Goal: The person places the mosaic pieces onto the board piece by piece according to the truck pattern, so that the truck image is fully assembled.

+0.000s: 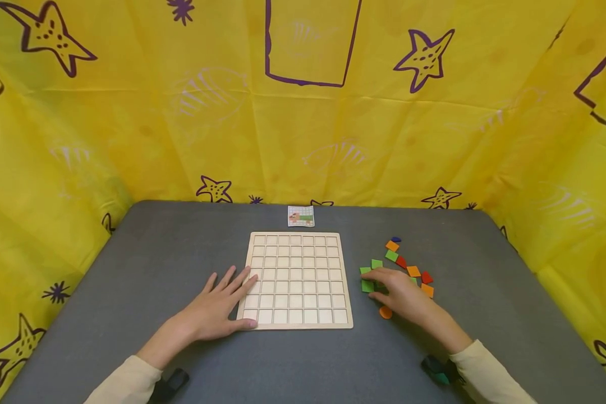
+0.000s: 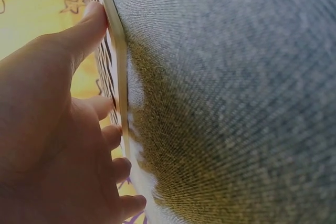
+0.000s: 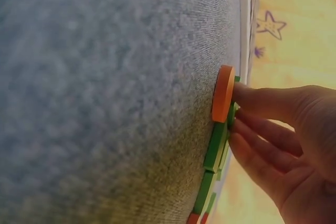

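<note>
A square wooden grid board (image 1: 295,280) lies flat on the table, its cells bare. My left hand (image 1: 212,311) rests on its left side with spread, straight fingers; in the left wrist view the thumb (image 2: 92,24) lies along the board's edge. Right of the board, my right hand (image 1: 406,294) reaches over a loose group of small tiles. Its fingertips touch down by a green square tile (image 1: 367,286), thumb and forefinger apart. An orange round tile (image 1: 386,312) lies just nearer than the thumb. Part of the group is hidden under the palm.
Behind the board lies a small printed pattern card (image 1: 301,216). Orange, red, green and blue tiles, including an orange square tile (image 1: 392,246), trail behind and right of the right hand. Yellow patterned cloth (image 1: 303,123) encloses the grey table (image 1: 182,241) at back and sides.
</note>
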A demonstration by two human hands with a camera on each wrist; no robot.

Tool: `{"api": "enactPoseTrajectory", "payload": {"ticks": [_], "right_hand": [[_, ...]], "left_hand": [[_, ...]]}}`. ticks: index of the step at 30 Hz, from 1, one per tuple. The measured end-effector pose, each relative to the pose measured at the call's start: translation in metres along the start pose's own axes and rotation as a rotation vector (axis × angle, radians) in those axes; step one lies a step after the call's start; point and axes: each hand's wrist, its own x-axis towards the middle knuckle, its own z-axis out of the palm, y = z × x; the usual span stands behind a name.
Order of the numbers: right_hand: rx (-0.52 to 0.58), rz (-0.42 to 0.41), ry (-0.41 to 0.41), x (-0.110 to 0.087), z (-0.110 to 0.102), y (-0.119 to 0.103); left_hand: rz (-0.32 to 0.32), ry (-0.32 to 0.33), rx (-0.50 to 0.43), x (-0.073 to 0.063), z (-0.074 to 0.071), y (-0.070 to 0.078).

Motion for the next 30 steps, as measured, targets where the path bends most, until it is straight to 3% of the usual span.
{"api": "enactPoseTrajectory", "payload": {"ticks": [20,30], "right_hand": [[0.017,0.03,-0.061,0.009,0.0,-0.005],[0.006,0.017,-0.047,0.012,0.0,-0.007]], "left_hand": [[-0.032,-0.036,0.007,-0.002,-0.003,-0.002],[-0.044,-0.046,-0.003,-0.001,-0.003,-0.003]]}}
